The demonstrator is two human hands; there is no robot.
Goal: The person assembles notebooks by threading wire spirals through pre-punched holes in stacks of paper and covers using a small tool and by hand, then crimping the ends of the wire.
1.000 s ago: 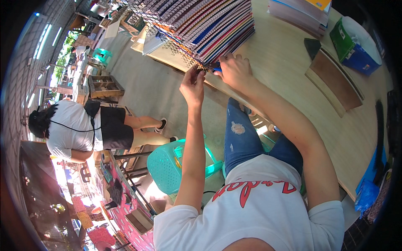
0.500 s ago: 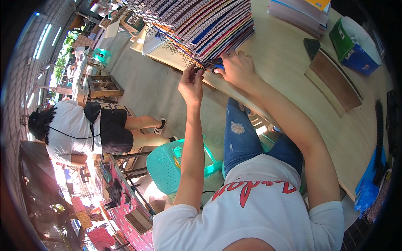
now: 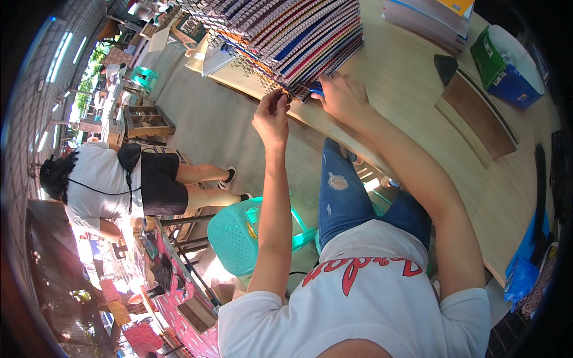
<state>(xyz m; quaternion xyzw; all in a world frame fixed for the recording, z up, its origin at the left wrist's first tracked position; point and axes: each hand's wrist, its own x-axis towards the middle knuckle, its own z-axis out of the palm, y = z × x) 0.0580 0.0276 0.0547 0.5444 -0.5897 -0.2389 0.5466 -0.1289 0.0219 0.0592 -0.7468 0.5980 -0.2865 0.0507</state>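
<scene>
A tall stack of spiral-bound notebooks [image 3: 298, 45] stands at the table's near left edge, with loose coil ends [image 3: 249, 67] sticking out past its left side. At the stack's lower corner, the fingers of my left hand [image 3: 271, 119] are pinched together at the end of a coil; what exactly lies between the fingertips is too small to tell. Just to the right, my right hand [image 3: 345, 100] is closed on a blue-handled hand tool [image 3: 317, 89], probably pliers or cutters. Its tip points left toward the coils, partly hidden by fingers and notebooks.
On the wooden table [image 3: 412, 113] are a paper stack [image 3: 427, 27], a green-and-blue box [image 3: 507, 65] and curved brown boards [image 3: 477, 116]. A teal plastic stool [image 3: 234, 235] stands left of my legs. Another person [image 3: 113, 182] bends over a pink-covered table [image 3: 182, 304].
My right hand has shifted slightly right and turned, so more of the blue handle shows. My left hand stays nearly in place at the stack's corner.
</scene>
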